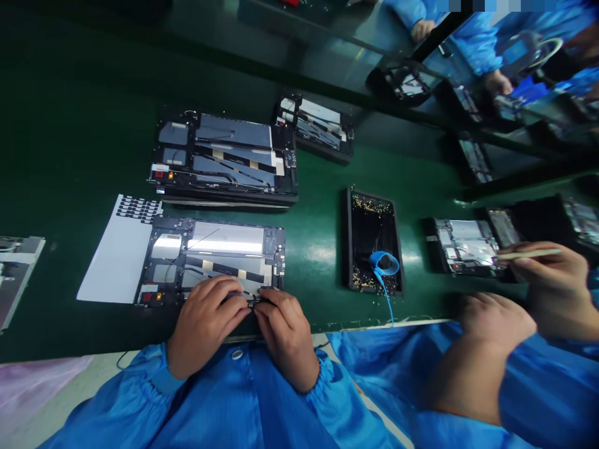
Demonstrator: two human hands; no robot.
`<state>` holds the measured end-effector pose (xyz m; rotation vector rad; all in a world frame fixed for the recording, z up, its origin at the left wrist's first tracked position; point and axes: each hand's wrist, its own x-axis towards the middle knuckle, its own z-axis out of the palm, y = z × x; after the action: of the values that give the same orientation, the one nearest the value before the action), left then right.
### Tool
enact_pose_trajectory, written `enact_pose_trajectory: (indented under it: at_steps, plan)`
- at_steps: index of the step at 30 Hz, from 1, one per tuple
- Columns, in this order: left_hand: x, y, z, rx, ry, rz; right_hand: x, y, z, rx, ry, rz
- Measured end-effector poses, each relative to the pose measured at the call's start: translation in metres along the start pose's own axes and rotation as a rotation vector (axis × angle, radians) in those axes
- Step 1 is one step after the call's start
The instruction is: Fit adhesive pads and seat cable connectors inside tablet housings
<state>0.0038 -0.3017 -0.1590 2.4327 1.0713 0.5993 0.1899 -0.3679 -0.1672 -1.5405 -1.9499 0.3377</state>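
Observation:
An opened tablet (224, 239), its inner plates and ribbon cables showing, lies flat in front of me on the green bench. My left hand (208, 324) rests over its near edge, thumb and fingers pressed together. Close beside it, my right hand (286, 333) pinches at the same edge near the lower right corner. Both sets of fingertips meet around a small dark spot; what they grip is hidden or too small to name. Under the tablet's left side lies a white sheet (115, 255) with rows of black stickers (138, 209).
Stacked opened tablets (224, 196) lie behind mine, another tablet (322, 118) farther back. A black tray (350, 240) of small gold-coloured pieces and a blue band (386, 264) stands right. Beyond, a co-worker's hand (556, 271) holds a stick at a device (465, 240). A metal panel (19, 274) lies left.

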Motion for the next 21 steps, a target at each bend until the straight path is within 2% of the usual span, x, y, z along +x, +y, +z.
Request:
enact_pose_trajectory:
  at_steps: [10,15,21]
  plan:
    - [-0.001,-0.003,-0.004,-0.124,-0.012,-0.048,-0.011,0.017,0.011,0.034,0.110,-0.220]
    - [0.002,-0.002,-0.006,-0.138,-0.012,-0.099,-0.015,0.022,0.013,-0.016,0.115,-0.271]
    - [0.004,-0.002,-0.007,-0.110,-0.081,-0.092,-0.016,0.023,0.013,-0.028,0.126,-0.307]
